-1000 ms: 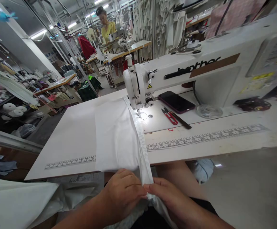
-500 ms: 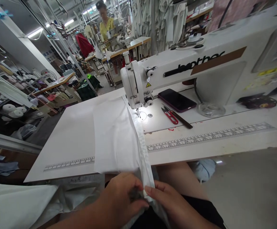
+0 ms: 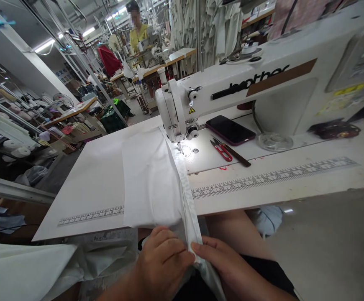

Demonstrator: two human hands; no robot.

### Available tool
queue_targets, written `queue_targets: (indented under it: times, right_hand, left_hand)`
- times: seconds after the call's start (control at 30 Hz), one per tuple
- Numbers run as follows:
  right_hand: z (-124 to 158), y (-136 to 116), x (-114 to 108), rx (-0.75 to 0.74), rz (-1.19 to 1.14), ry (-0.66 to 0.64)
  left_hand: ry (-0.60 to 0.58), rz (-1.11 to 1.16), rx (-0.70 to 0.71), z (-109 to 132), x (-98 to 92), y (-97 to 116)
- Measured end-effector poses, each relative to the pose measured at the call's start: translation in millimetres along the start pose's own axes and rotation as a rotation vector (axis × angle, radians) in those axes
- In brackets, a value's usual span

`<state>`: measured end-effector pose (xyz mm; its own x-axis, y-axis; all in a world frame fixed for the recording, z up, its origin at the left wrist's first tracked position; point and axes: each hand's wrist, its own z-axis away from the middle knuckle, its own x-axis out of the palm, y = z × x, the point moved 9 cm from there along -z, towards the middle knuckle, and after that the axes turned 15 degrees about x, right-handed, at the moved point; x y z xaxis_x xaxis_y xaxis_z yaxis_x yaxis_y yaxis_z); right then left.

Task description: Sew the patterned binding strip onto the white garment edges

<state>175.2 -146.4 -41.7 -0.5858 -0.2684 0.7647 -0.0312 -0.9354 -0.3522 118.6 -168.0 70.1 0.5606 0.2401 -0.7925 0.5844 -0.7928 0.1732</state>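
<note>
A white piece of fabric (image 3: 150, 179) lies on the sewing table, its folded right edge running up under the presser foot of a white sewing machine (image 3: 172, 110). Below the table's front edge both hands grip that folded strip. My left hand (image 3: 166, 255) is closed, thumb and fingers pinching the fold from the left. On the other side my right hand (image 3: 215, 253) pinches the strip, its thumb lying on top. The rest of the strip hangs down past my right hand, partly hidden by it.
Right of the needle lie red thread snips (image 3: 222, 150), a dark slim tool (image 3: 238, 156) and a phone (image 3: 230, 129). A ruler marking (image 3: 263, 177) runs along the table front. Pale cloth (image 3: 21, 267) hangs at lower left. A person in yellow stands far behind.
My left thumb and fingers have closed onto the folded strip, where a gap showed between them before. My right hand keeps its pinch; the view has shifted slightly.
</note>
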Motion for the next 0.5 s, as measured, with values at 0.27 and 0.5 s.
queue_targets:
  times: [0.27,0.5]
  right_hand:
    - [3,-4,-3,-0.048,0.103,0.018]
    - [-3,-4,-20,-0.2,0.278,0.128]
  left_hand:
    - [-0.061,0.354,-0.44,9,12.0,-32]
    - [-0.061,0.765,-1.359,67,54.0,-53]
